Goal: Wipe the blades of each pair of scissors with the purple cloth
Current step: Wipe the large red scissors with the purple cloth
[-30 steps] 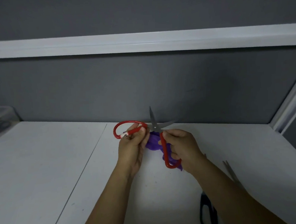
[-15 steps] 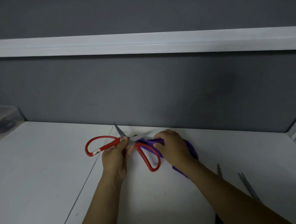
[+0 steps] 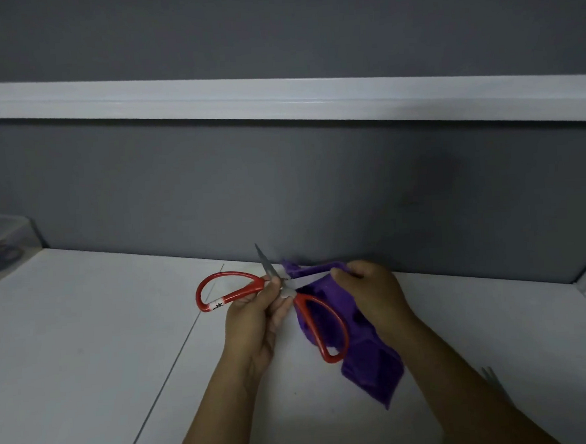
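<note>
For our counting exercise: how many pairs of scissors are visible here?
2. The red scissors are held open in the left hand mid-table; only blade tips of a second pair show by the right forearm. The blurry box far left may hide more.

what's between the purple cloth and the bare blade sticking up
Nothing visible. The right hand holds the purple cloth on the red scissors' other blade; the bare blade stands free beside it, the left hand gripping the pivot.
</note>
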